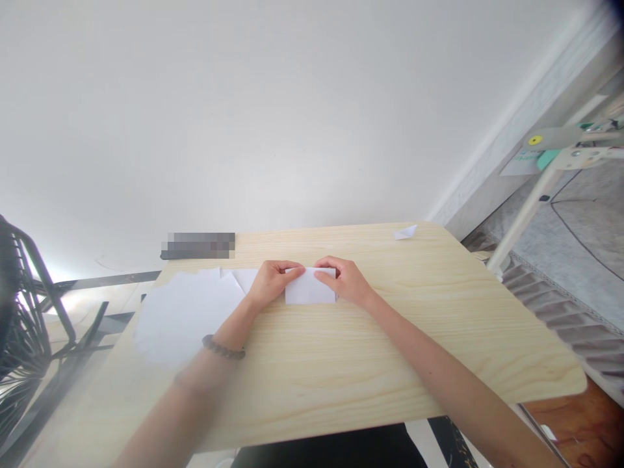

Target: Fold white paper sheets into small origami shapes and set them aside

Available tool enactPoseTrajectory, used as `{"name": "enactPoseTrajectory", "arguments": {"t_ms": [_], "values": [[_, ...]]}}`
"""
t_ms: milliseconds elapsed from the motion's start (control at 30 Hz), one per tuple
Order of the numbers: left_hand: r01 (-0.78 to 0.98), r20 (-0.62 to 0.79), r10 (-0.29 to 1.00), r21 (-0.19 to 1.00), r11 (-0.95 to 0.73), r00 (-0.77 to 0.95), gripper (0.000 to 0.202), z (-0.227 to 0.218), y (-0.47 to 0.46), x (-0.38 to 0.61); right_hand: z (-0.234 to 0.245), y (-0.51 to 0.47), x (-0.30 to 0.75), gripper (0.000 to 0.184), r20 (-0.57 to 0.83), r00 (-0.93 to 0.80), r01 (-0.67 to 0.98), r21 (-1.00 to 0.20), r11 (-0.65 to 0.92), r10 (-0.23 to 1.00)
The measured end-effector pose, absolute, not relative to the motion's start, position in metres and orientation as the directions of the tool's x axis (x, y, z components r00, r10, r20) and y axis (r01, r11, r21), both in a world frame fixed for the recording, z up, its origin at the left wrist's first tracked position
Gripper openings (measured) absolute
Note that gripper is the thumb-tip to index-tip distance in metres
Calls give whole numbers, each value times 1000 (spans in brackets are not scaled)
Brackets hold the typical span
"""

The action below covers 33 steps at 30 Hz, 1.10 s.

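Observation:
A small folded white paper (310, 290) lies on the light wooden table (370, 351). My left hand (270, 281) rests on the paper's left top edge, fingers curled and pinching it. My right hand (344, 278) presses on the paper's right top edge with bent fingers. A dark bead bracelet (223, 349) circles my left wrist.
A spread stack of white sheets (185, 312) lies to the left of my hands. A small folded paper piece (404, 232) sits at the table's far right edge. A dark flat object (197, 247) lies at the far left edge. A black chair frame (24, 312) stands left; a white stand (536, 195) right.

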<state>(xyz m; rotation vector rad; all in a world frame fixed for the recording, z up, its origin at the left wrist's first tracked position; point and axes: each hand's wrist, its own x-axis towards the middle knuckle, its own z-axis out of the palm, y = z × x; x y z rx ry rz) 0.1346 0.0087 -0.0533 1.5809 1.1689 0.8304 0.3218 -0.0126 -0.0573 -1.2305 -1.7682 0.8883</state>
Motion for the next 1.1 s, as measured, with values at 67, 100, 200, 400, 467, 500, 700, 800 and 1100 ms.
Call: {"name": "enactPoseTrajectory", "arguments": {"t_ms": [67, 100, 200, 400, 467, 500, 700, 800, 1100], "values": [[328, -2, 950, 939, -105, 312, 35, -52, 6, 137, -54, -15, 316, 16, 279, -212, 413, -843, 345, 937], [345, 9, 950, 931, -122, 313, 35, -52, 5, 139, -54, -16, 314, 15, 292, -204, 420, -836, 353, 935], [389, 33, 946, 906, -164, 323, 35, -50, 3, 141, -55, -17, 311, 13, 298, -174, 441, -829, 345, 939], [449, 29, 924, 868, -213, 382, 36, -50, 2, 139, -57, -15, 312, 10, 274, -202, 453, -825, 338, 940], [428, 22, 919, 881, -204, 394, 36, -50, 3, 139, -55, -14, 313, 10, 244, -234, 457, -827, 328, 941], [412, 13, 918, 891, -191, 397, 36, -50, 3, 139, -54, -14, 314, 11, 223, -254, 456, -831, 319, 941], [362, -37, 926, 926, -111, 377, 37, -52, 7, 136, -50, -8, 337, 9, 121, -351, 447, -849, 280, 929], [327, -69, 932, 944, -55, 355, 36, -53, 8, 135, -51, -5, 355, 8, 17, -393, 425, -883, 199, 919], [312, -22, 959, 947, -70, 281, 33, -50, 9, 132, -50, -5, 368, 18, 18, -299, 361, -923, 131, 954]]}}
